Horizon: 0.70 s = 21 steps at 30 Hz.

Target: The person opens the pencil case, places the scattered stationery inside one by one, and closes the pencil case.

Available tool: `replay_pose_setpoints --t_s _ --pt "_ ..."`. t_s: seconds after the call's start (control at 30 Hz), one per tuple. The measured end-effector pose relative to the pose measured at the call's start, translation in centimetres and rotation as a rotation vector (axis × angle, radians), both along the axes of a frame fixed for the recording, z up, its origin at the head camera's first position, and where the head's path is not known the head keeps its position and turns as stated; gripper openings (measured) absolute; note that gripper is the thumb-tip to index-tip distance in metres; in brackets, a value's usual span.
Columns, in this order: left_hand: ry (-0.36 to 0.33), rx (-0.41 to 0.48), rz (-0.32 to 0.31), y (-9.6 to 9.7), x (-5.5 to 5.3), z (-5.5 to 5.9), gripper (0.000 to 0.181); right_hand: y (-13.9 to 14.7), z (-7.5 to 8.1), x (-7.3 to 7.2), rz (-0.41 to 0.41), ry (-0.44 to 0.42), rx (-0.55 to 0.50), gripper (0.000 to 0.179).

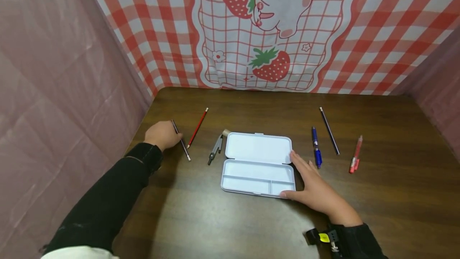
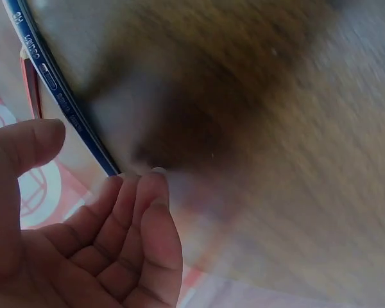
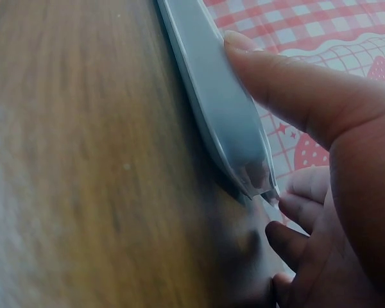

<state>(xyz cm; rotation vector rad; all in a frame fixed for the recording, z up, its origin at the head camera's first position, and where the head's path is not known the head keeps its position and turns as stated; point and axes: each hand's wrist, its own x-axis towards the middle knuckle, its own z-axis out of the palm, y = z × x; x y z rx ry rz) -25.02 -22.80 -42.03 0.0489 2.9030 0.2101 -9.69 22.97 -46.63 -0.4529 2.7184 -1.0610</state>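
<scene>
My left hand (image 1: 162, 134) is at a dark blue pencil (image 1: 185, 148) on the left of the table, partly covering it. In the left wrist view the pencil (image 2: 58, 83) lies between the thumb and the bent fingers, and a gap shows between thumb and fingertips. Whether the fingertips touch it is hard to tell. A white pencil case (image 1: 258, 146) lies unfolded in the middle, its compartments facing up. At its right side rests my right hand (image 1: 321, 191), thumb on the near corner and fingers by the lid's edge. The right wrist view shows the thumb on the case (image 3: 221, 96).
A red pencil (image 1: 197, 128) lies beside the dark blue one. Just left of the case are a grey compass (image 1: 215, 150) and a small beige piece (image 1: 226, 132). To the right lie a blue pen (image 1: 316, 147), another dark pencil (image 1: 329, 131) and a red pen (image 1: 355, 154).
</scene>
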Motion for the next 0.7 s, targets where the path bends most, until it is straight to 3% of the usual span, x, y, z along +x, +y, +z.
replay_pose_setpoints --t_s 0.47,0.7 --pt "-0.030 0.070 0.126 -0.05 -0.28 -0.74 0.033 0.06 -0.12 0.02 -0.002 -0.003 -0.001 0.119" --pt "-0.086 0.081 0.093 0.06 -0.35 -0.85 0.041 0.13 -0.18 0.11 0.001 -0.007 -0.016 0.119"
